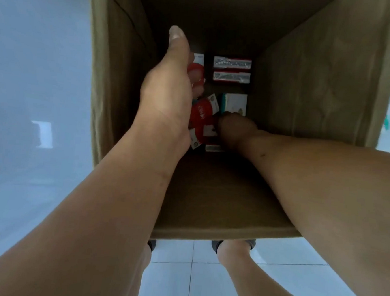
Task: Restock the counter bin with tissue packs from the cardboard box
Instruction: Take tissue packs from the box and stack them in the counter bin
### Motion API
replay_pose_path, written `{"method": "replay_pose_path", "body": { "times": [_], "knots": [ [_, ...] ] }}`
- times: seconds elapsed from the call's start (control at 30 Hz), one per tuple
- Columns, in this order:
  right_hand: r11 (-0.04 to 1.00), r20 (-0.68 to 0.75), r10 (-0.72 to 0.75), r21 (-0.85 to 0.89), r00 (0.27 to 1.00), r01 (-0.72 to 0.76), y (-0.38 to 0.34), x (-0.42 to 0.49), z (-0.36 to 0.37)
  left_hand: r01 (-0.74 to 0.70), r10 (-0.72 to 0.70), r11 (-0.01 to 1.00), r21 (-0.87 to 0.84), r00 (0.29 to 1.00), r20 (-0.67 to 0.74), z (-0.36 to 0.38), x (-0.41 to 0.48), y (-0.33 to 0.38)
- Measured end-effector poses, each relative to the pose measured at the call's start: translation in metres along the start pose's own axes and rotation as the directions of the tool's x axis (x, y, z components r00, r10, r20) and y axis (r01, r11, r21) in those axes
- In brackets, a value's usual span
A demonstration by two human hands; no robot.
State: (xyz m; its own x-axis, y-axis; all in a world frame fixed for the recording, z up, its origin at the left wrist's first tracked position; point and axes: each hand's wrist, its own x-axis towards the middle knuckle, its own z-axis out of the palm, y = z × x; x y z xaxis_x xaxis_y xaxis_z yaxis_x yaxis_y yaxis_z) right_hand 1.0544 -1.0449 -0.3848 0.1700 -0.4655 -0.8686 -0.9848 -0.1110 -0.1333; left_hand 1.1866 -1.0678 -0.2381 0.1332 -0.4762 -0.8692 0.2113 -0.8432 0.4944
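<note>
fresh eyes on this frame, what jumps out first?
Two bare arms plunge into a deep cardboard box filling the centre of view. The left hand grips red and white packs near the left wall; the right hand reaches deeper, beside a white and teal pack. Two wrapped packs lie at the bottom's far end.

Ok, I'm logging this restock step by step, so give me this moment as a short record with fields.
container: tall brown cardboard box, open, on a pale tiled floor
left hand: inside the box, grips red-and-white tissue packs
right hand: lower in the box, at the packs near the bottom; grip unclear
far side of bottom: two edge-on red-and-white packs
beside right hand: white-and-teal pack
counter bin: not in view
</note>
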Motion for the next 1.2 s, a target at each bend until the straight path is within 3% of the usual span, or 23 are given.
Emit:
{"method": "replay_pose_path", "body": {
  "times": [0.23, 0.43, 0.77, 1.03, 1.2],
  "knots": [
    [0.994, -0.191, 0.013, 0.106, 0.981, 0.008, -0.016, -0.076, -0.054, -0.006, 0.006, 1.0, -0.008, 1.0, -0.022, -0.002, -0.06, 0.024],
    [0.989, -0.399, -0.023, 0.127, 0.917, 0.08, -0.027, -0.175, -0.108, -0.044, 0.045, 0.999, 0.02, 0.998, -0.039, -0.001, -0.148, 0.064],
    [0.986, -0.54, 0.005, 0.144, 0.842, 0.087, -0.053, -0.388, -0.204, -0.152, 0.154, 0.987, -0.046, 0.988, 0.026, -0.019, -0.331, 0.147],
    [0.949, -0.742, -0.022, 0.194, 0.67, 0.247, -0.078, -0.579, -0.299, -0.35, 0.357, 0.93, -0.108, 0.933, 0.047, -0.024, -0.484, 0.231],
    [0.961, -0.846, -0.034, 0.119, 0.532, 0.25, -0.085, -0.666, -0.347, -0.417, 0.43, 0.899, -0.132, 0.898, 0.089, -0.039, -0.538, 0.283]
  ]
}}
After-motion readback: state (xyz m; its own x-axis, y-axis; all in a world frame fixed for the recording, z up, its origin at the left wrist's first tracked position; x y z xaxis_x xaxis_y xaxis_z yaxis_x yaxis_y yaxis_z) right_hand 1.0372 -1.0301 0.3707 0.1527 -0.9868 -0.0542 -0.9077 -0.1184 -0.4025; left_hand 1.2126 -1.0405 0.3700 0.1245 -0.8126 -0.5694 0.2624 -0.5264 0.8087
